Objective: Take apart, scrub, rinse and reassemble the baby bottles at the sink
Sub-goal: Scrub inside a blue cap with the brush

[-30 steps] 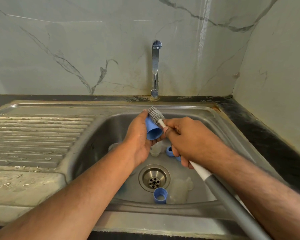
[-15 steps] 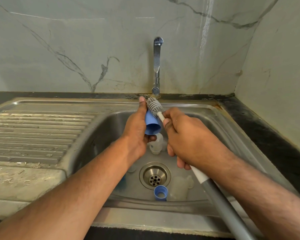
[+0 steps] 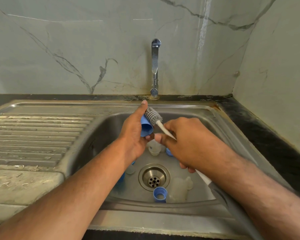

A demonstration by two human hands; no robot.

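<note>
My left hand (image 3: 134, 134) holds a blue bottle cap (image 3: 146, 128) over the sink basin (image 3: 100, 135), open end toward me. My right hand (image 3: 185, 144) grips the white and grey handle of a bottle brush. The brush's grey bristle head (image 3: 153, 116) lies against the outside of the cap, near my left thumb. In the basin lie a blue collar ring (image 3: 160, 194) by the drain (image 3: 154, 177), a clear bottle (image 3: 178, 188) on its side, another clear bottle part (image 3: 153, 147) under my hands, and more blue pieces partly hidden by my arms.
The tap (image 3: 155, 66) stands at the back wall, with no water running. A ribbed steel draining board (image 3: 33, 134) stretches to the left. A black counter (image 3: 267, 135) and a marble wall close off the right side.
Both hands rose slightly over the basin. The brush head slid further back along the cap's outside, and more of the white handle now shows between my right hand and the bristles.
</note>
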